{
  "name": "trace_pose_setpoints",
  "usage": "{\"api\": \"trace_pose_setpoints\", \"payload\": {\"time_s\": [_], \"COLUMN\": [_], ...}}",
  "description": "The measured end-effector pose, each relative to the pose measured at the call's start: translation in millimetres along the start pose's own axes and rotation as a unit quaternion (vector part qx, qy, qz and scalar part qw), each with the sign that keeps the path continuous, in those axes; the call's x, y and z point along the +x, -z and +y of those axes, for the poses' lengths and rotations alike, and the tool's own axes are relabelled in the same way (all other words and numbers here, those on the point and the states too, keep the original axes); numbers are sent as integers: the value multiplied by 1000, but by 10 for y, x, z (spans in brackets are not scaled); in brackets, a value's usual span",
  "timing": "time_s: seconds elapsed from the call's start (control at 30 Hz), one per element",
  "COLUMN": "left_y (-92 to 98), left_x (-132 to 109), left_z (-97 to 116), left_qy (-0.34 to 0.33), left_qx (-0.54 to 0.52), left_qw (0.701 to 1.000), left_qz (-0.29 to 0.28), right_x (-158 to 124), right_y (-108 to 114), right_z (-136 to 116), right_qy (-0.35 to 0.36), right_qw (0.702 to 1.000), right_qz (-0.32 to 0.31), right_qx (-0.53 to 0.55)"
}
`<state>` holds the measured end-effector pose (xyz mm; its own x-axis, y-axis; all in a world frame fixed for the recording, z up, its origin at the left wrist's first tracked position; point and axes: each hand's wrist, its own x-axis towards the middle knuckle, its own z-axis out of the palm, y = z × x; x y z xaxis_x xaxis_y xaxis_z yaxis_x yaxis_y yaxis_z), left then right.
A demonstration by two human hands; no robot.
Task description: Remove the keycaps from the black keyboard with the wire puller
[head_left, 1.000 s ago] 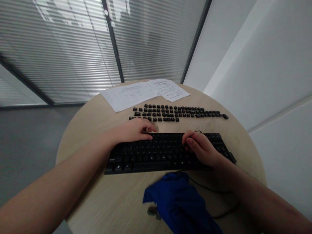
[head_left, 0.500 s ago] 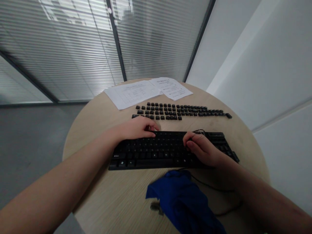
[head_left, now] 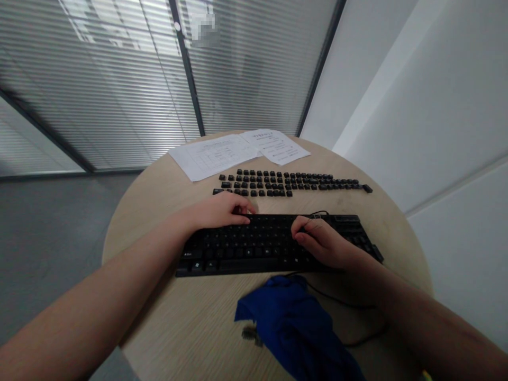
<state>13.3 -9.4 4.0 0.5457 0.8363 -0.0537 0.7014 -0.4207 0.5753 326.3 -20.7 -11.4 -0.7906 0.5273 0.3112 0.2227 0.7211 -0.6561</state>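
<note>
A black keyboard (head_left: 254,248) lies across a round wooden table (head_left: 174,317). My left hand (head_left: 222,210) rests on the keyboard's back left edge, fingers bent and pressed together on it. My right hand (head_left: 323,244) is curled over the keys right of the middle. It pinches a thin wire tool (head_left: 318,214) whose loop shows just beyond the knuckles. Rows of loose black keycaps (head_left: 286,182) are laid out on the table behind the keyboard.
Two printed paper sheets (head_left: 222,153) lie at the table's far edge. A crumpled blue cloth (head_left: 293,328) sits in front of the keyboard, a small dark object (head_left: 250,334) at its left side. A black cable (head_left: 349,304) runs under my right forearm. Blinds and a white wall stand behind.
My right hand has slid a little to the left over the keys and the wire loop sits lower. My left hand has stayed on the keyboard's back edge.
</note>
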Motion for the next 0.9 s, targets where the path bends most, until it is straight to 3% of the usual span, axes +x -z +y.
{"api": "trace_pose_setpoints", "payload": {"time_s": [0.17,0.4,0.6,0.73,0.9], "left_y": [-10,-19,-22,-4,-21], "left_x": [7,-4,-14,-28,-89], "left_z": [-23,-48,-53,11,354], "left_qy": [6,15,2,-26,-122], "left_qx": [-5,-21,9,73,92], "left_qw": [1000,1000,1000,997,984], "left_qz": [-3,-8,-2,25,87], "right_x": [-6,-77,-75,-74,-67], "right_y": [-39,-112,-170,-180,-125], "right_z": [38,113,157,136,52], "right_qy": [13,-41,-94,-93,-35], "right_qw": [1000,991,942,960,980], "right_qz": [14,89,218,165,154], "right_qx": [14,94,237,208,123]}}
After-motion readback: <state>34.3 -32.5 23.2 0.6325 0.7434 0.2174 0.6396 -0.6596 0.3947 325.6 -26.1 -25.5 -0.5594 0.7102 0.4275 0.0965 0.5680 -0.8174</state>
